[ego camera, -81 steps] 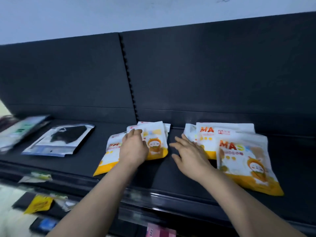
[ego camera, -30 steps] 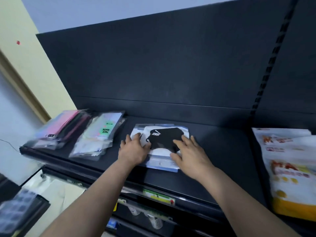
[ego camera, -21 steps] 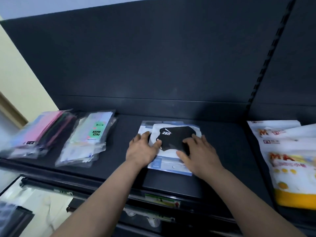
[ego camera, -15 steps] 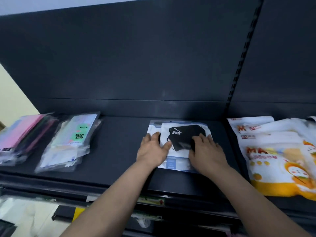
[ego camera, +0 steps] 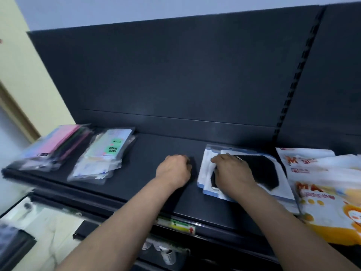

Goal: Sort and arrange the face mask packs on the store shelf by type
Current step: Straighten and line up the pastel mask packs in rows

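Note:
A stack of clear packs with a black mask (ego camera: 269,173) lies on the dark shelf (ego camera: 160,147), right of centre. My right hand (ego camera: 232,173) rests flat on the stack's left part. My left hand (ego camera: 173,169) sits on the bare shelf just left of the stack, fingers bent down, holding nothing. White and yellow mask packs (ego camera: 328,202) are piled at the right, touching the black mask stack. A pile of clear packs with a green "FACE MASK" label (ego camera: 105,157) lies at the left. Beyond it sits a pile of pink and dark packs (ego camera: 56,143).
The shelf's dark back panel (ego camera: 175,85) rises behind everything, with a slotted upright (ego camera: 293,79) at the right. A price label strip (ego camera: 175,225) runs along the shelf's front edge. Lower shelves (ego camera: 39,222) show below left. Bare shelf lies between the labelled pile and my left hand.
The black mask stack has slid right, up against the yellow packs. My left hand has come off it onto the bare shelf; my right hand stays on it.

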A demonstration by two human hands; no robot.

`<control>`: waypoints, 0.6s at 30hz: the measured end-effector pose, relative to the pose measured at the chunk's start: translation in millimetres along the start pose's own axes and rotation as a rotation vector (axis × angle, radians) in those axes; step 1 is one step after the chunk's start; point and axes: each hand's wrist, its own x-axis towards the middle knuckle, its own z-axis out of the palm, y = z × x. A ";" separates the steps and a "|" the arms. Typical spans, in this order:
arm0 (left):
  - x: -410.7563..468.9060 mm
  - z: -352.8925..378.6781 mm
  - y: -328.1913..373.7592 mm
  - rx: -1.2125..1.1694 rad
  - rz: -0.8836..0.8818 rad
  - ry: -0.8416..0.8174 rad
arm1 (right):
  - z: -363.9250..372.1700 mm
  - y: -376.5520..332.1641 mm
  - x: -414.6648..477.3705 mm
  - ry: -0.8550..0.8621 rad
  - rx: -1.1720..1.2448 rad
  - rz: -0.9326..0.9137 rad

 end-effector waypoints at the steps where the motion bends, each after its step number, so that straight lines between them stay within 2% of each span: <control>1: -2.9 -8.1 -14.6 -0.010 -0.033 0.020 | 1.6 -13.2 6.0 -0.003 -0.002 -0.042; 7: -18.1 -52.2 -104.7 -0.092 -0.163 0.213 | 22.0 -99.2 42.8 -0.012 0.079 -0.262; 12: -13.0 -80.4 -191.9 -0.163 -0.205 0.390 | 38.1 -172.1 73.8 0.015 0.152 -0.290; 18: 26.7 -97.7 -286.6 -0.196 -0.180 0.250 | 51.1 -266.0 114.0 0.045 0.182 -0.253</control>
